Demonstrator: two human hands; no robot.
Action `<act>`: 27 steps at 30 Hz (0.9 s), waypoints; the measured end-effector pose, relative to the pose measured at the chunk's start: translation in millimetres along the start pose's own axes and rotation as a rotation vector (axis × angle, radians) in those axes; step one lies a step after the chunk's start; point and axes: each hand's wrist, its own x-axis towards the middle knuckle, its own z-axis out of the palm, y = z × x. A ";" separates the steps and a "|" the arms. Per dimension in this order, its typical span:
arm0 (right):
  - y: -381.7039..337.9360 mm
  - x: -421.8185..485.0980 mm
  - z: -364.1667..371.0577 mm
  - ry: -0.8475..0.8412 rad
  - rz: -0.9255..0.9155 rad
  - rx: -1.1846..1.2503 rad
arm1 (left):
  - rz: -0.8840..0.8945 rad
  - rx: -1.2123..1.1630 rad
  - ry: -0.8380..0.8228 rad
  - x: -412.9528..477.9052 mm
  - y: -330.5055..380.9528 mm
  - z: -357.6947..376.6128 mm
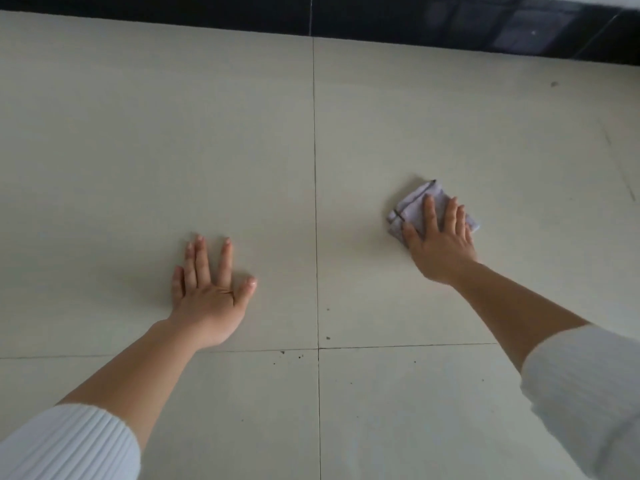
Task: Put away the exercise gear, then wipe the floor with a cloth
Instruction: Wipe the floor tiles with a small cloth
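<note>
A small folded pale lilac cloth (414, 206) with a dark edge stripe lies on the cream tiled floor (173, 133), right of the vertical grout line. My right hand (440, 244) presses flat on the cloth with straight, spread fingers, covering its near half. My left hand (211, 289) rests flat on the bare tile left of the grout line, fingers straight and spread, holding nothing. Both forearms are bare, with white ribbed sleeves pushed up. No exercise gear is in view.
A glossy black skirting band (450, 26) runs along the far edge of the floor. Small dark specks (298, 356) lie near the crossing of the grout lines, and one mark (554, 84) sits at the far right.
</note>
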 end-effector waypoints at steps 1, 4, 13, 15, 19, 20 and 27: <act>1.7 7.7 -2.6 -0.006 0.068 0.029 | -0.001 -0.003 -0.002 -0.2 -0.1 -0.1; -7.0 17.3 -3.3 0.007 0.172 0.086 | 0.005 -0.009 -0.002 -0.3 -0.4 -0.7; -1.2 -47.7 18.8 0.009 0.130 -0.012 | 0.018 -0.030 -0.046 -2.1 0.8 -5.2; 1.0 -67.5 27.6 -0.007 0.105 -0.029 | 0.025 -0.030 -0.048 -2.9 0.7 -6.6; 1.0 -111.1 49.0 -0.029 0.060 -0.018 | 0.027 0.002 -0.061 -3.5 2.3 -8.2; 0.5 -125.3 55.2 -0.035 0.039 -0.015 | 0.031 0.018 -0.068 -3.6 2.7 -8.7; -14.0 -231.4 101.2 -0.097 -0.274 -0.091 | 0.133 0.106 -0.104 -9.4 -15.3 -20.6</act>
